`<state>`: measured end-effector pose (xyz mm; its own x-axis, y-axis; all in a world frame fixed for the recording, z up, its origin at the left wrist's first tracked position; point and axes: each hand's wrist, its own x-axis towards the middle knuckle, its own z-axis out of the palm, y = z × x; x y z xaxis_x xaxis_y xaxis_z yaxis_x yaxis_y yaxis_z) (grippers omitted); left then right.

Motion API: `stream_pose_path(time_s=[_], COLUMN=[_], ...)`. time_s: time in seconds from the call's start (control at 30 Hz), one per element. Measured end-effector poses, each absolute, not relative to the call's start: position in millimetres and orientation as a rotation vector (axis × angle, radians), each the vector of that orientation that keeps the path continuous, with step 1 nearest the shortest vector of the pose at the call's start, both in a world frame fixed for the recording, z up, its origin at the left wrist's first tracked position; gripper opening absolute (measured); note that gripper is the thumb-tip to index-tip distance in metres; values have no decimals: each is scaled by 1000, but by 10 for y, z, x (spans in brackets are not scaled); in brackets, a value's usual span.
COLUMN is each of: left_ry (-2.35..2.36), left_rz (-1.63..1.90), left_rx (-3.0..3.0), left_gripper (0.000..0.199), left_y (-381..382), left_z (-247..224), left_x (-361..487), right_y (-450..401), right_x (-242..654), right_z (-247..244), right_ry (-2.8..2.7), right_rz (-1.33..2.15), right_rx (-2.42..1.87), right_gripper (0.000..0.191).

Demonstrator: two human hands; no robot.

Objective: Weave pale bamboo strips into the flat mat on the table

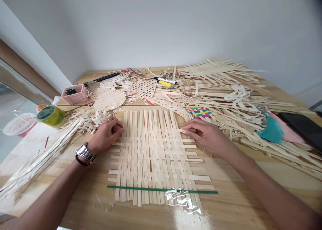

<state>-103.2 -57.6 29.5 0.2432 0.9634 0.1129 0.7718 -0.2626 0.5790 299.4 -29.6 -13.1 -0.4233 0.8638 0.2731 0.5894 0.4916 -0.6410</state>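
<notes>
Bamboo mat (151, 156), part-woven, lies flat on wood table (83, 203), centred in front of the person: long strips run away from the body, shorter ones cross them & stick out at the R side. Green strip (162, 189) lies across the near end, w/ shiny clear tape (181, 199) over the near R part.

L hand (107, 134) sits at the mat's far L corner, fingers curled, tips on the edge; can't tell if they hold anything. Silver watch (85, 152) & black band (80, 162) on that wrist. R hand (203, 136) is at the mat's R edge, grip narrow, fingers (187, 131) closed on the end of a crosswise strip (193, 130).

Beyond L hand: curled shavings (93, 121), green-yellow tape roll (49, 116), pink box (74, 94), plastic bag of long strips (37, 156), clear bowl (18, 124) off the table's L side. Far side: round woven piece (109, 100), colored-weave square (143, 89), black-handled tool (102, 77), marker (166, 80). R of mat: big heap of loose strips (226, 89), small bright weave (198, 112), teal tassel (271, 131), black tablet or phone (302, 129), can't tell which.
</notes>
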Motion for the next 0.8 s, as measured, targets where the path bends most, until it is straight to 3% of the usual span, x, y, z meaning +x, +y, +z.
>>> stream_pose_path(time_s=[0.8], left_ry=[1574], left_rz=[609], left_rx=[2134], left_gripper=[22], left_y=[-573], left_z=[264], left_x=[-1052], right_y=[-282], right_x=[3148], right_z=[-126], right_ry=[-2259], right_rz=[635], right_rx=[-1282], right_gripper=[27])
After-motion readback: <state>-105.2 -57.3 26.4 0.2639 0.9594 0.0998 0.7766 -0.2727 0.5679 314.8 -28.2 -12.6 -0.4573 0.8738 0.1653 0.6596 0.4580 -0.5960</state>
